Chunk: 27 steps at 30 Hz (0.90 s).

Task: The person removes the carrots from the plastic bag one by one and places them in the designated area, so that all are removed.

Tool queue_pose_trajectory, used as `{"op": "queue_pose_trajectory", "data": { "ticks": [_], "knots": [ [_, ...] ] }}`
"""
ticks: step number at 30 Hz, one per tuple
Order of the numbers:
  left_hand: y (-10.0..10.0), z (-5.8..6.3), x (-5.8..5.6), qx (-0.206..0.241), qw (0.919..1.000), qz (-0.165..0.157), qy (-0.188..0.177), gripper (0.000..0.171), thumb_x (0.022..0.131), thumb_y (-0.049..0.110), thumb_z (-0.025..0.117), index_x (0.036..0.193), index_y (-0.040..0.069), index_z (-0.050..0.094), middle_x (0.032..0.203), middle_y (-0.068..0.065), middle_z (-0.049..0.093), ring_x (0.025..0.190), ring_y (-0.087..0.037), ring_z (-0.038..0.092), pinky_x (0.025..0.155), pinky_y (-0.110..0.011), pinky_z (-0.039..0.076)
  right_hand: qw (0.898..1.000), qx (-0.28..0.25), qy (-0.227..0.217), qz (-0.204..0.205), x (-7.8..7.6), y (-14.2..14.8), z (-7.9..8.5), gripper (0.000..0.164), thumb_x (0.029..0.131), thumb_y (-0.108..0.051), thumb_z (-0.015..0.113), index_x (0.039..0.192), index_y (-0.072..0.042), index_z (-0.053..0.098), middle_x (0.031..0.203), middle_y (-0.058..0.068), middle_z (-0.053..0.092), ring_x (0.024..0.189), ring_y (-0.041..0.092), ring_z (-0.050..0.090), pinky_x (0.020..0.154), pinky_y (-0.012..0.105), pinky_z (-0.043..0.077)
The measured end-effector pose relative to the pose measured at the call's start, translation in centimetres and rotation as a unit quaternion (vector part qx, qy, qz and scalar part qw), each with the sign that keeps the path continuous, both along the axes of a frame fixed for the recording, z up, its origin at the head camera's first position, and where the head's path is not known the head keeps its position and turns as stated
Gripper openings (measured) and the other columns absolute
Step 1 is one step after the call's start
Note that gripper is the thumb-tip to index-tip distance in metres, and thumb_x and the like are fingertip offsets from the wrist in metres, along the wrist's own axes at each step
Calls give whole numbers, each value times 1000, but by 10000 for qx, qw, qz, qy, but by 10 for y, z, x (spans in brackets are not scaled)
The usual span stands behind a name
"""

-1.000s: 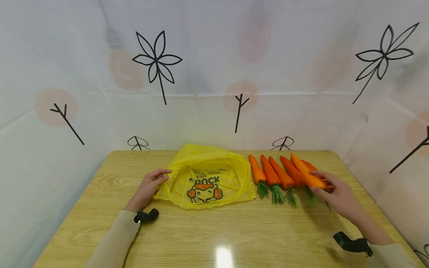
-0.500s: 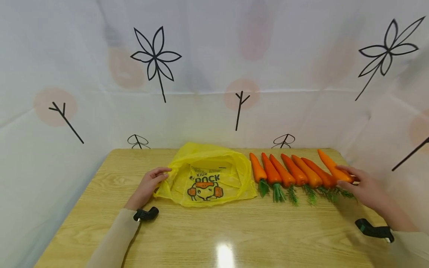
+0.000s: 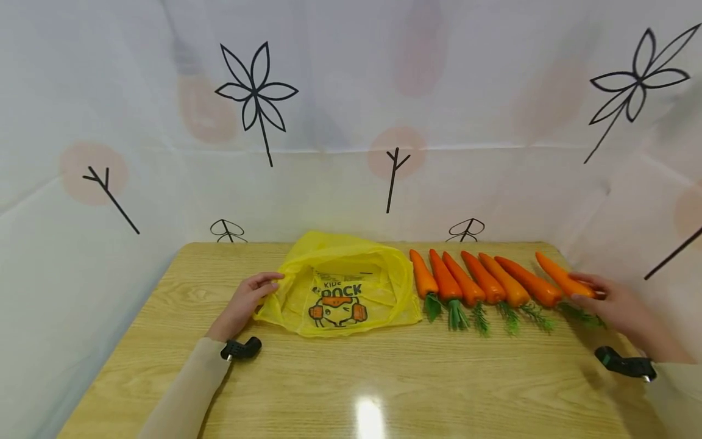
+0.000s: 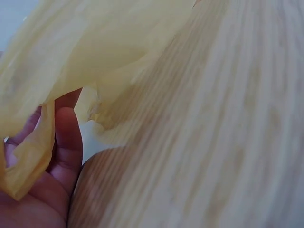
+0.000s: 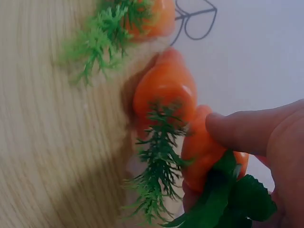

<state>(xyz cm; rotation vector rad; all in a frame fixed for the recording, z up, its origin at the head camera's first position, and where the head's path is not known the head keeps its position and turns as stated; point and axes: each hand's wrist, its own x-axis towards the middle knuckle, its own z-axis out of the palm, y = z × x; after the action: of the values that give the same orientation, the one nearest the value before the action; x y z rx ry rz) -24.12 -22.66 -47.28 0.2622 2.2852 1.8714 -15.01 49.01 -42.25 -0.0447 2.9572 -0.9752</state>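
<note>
A yellow plastic bag (image 3: 337, 305) with a cartoon print lies on the table, its mouth facing me. My left hand (image 3: 244, 306) holds the left edge of the mouth; in the left wrist view the thin film (image 4: 40, 152) runs between thumb and fingers. At the far right my right hand (image 3: 625, 310) grips an orange carrot (image 3: 559, 272) near its thick leafy end, tip pointing away. The right wrist view shows the thumb (image 5: 237, 130) on this carrot (image 5: 202, 154), close beside another carrot (image 5: 166, 92); dark green leaves (image 5: 223, 199) hang below the thumb.
Several more carrots (image 3: 488, 280) with green tops lie side by side between the bag and my right hand. The wooden table (image 3: 307, 384) ends at a white patterned cloth (image 3: 329, 195) behind and at both sides.
My right hand has carried the carrot rightward from over the other carrots to the right end of the row, and lower. My left hand stays at the bag's edge.
</note>
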Motion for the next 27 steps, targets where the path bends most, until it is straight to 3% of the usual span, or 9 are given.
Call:
{"op": "queue_pose_trajectory", "data": {
  "ticks": [5,7,11,15,18,19,22,24,27],
  "knots": [
    [0,0,0,-38,10000,71,-7,38,102,27,60,132,4,62,134,-10,54,106,-17,54,82,-25,48,9992,111,-308,229,-1,2,-5,60,105,-27,54,146,12,32,136,51,30,113,66,39,71,44,50],
    [1,0,-1,-34,10000,66,-17,38,102,27,59,132,5,62,135,-10,53,106,-17,54,82,-25,48,9987,45,-427,261,-1,1,-7,60,105,-28,52,147,11,31,138,50,27,114,66,38,73,41,50],
    [1,0,-1,-45,10000,50,43,39,102,28,59,133,4,61,135,-11,53,105,-18,54,82,-25,48,9985,-122,-508,162,-1,-6,-8,62,105,-31,54,148,9,32,140,48,28,116,61,40,69,23,45],
    [1,0,-1,-28,10000,65,54,39,102,28,60,133,5,62,135,-10,54,105,-17,54,81,-25,48,9979,-227,-594,146,0,-9,-9,66,105,-33,53,151,8,29,142,48,27,120,62,37,84,44,48],
    [0,0,0,-42,10000,59,43,39,102,28,59,133,4,61,135,-10,53,106,-17,54,82,-24,48,9962,-395,-750,190,-1,-8,-10,65,106,-32,50,152,8,25,144,49,22,124,65,30,89,66,38],
    [0,0,0,-53,10000,69,39,39,102,28,59,133,4,61,136,-11,53,106,-18,54,82,-24,47,9960,-411,-761,221,-1,-8,-10,64,106,-30,49,152,9,26,144,49,22,124,66,29,90,68,37],
    [0,0,0,-62,10000,75,21,39,102,28,59,133,4,61,137,-11,52,108,-19,53,84,-24,47,9964,-314,-741,264,-3,-7,-10,60,107,-27,49,149,10,30,143,48,23,122,65,33,89,59,45],
    [0,0,-1,-44,10000,68,20,40,102,29,59,133,4,61,137,-11,52,108,-19,53,85,-24,47,9970,-241,-684,258,-3,-7,-11,60,106,-27,51,147,12,33,142,48,25,121,64,37,84,42,51],
    [1,-1,-2,-30,10000,55,22,40,102,28,59,133,4,61,138,-12,51,109,-18,52,86,-24,47,9980,-196,-585,145,-4,-7,-12,61,105,-28,54,145,13,36,141,47,29,120,61,40,73,19,49]
  ]
}}
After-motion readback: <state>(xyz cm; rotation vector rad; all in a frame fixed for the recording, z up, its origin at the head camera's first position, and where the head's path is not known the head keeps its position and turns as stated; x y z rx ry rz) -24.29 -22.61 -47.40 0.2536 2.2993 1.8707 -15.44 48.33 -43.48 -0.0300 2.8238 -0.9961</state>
